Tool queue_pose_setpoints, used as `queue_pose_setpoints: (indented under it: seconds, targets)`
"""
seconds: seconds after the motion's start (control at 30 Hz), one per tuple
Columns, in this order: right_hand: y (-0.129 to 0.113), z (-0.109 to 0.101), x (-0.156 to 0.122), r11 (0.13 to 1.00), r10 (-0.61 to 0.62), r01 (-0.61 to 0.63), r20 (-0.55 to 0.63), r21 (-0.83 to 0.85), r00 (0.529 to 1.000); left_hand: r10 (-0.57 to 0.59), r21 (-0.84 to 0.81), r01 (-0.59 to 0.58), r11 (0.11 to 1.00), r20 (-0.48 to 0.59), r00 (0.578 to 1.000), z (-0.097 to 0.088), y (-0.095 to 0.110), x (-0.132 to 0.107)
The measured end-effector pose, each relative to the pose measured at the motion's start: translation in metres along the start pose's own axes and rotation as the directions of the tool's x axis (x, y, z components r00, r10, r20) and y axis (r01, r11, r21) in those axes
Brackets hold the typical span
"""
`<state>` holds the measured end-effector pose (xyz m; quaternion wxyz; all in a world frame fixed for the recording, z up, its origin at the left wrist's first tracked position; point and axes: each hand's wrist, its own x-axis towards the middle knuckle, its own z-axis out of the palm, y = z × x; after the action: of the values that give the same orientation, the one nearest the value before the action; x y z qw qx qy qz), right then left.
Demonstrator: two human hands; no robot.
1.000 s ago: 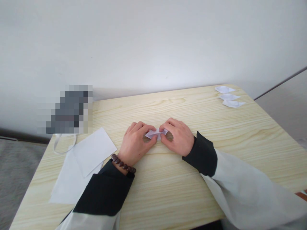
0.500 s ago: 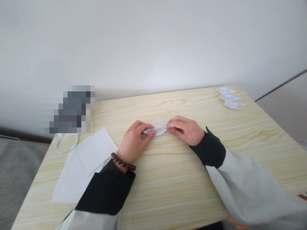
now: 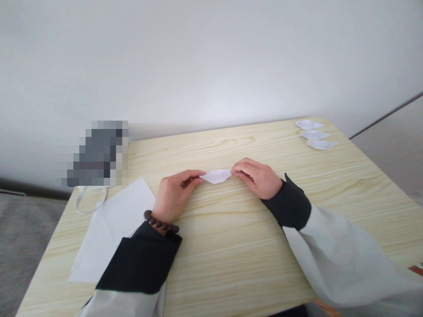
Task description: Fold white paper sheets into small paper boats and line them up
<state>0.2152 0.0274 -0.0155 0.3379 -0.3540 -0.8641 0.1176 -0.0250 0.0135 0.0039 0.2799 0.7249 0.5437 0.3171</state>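
Observation:
A small folded paper boat (image 3: 216, 176), white and pointed at both ends, is held level between my hands just over the middle of the table. My left hand (image 3: 175, 193), with a dark beaded bracelet at the wrist, pinches its left tip between thumb and fingers. At the other tip, my right hand (image 3: 257, 176) has thumb and forefinger closed on the paper. The boat's middle shows between the two pinches.
Three similar paper boats (image 3: 321, 144) lie in a group at the table's far right corner. White paper sheets (image 3: 114, 229) rest left of my left arm. Behind them stands a blurred dark object (image 3: 95, 154) with a white cord (image 3: 90, 210). A white wall borders the wooden table (image 3: 231, 255).
My left hand has shifted left, from the boat's side out to its left tip. More of the boat's middle shows now. My right hand has stayed at the right tip.

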Motion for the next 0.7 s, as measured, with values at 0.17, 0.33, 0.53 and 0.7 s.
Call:
queue_pose_setpoints:
  seconds: [0.17, 0.33, 0.53, 0.7]
  targets:
    - [-0.0048, 0.0024, 0.0002, 1.000, -0.024, 0.024, -0.009, 0.006, 1.000, 0.091, -0.076, -0.090, 0.993, 0.016, 0.996, 0.0014, -0.0009, 0.0016]
    - [-0.0071, 0.0050, -0.0007, 1.000, 0.019, -0.019, -0.031, 0.014, 0.999, 0.067, -0.062, -0.067, 0.996, -0.002, 0.998, 0.0025, 0.0008, 0.0016]
    - [-0.0076, 0.0039, 0.0003, 0.999, -0.035, 0.035, -0.041, 0.017, 0.999, 0.016, -0.051, -0.017, 0.999, -0.011, 1.000, 0.0023, 0.0044, 0.0005]
    - [-0.0072, 0.0060, 0.0011, 0.999, -0.015, 0.016, -0.029, 0.029, 0.999, 0.058, -0.036, -0.058, 0.998, 0.007, 0.998, 0.0027, 0.0050, 0.0021]
